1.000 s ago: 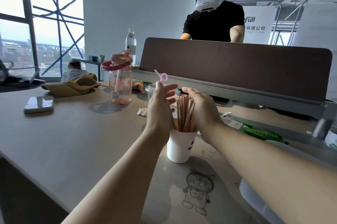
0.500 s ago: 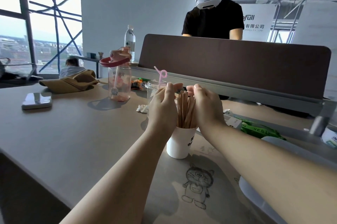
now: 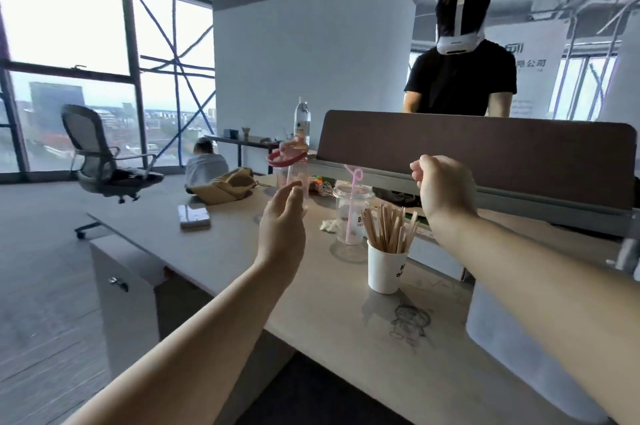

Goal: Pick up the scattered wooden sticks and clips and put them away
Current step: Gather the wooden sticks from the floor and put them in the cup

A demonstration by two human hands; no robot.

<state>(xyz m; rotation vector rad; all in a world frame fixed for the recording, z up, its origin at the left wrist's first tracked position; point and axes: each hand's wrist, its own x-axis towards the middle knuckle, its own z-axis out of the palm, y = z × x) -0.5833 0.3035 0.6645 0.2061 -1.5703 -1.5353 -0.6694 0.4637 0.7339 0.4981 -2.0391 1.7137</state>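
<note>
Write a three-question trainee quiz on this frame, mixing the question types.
1. True or false: the wooden sticks lie scattered across the table.
2. What stands just behind the white cup? A) a glass jar with a pink straw B) a laptop C) a plate
3. Short answer: is the left hand or the right hand touching the cup?
Key: 1. False, they stand in the cup. 2. A. 3. Neither; both hover above the table.

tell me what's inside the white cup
Wooden sticks stand bunched in the white cup, their tops fanning out above its rim. The opaque wall hides their lower ends and whatever else may lie at the bottom.
</note>
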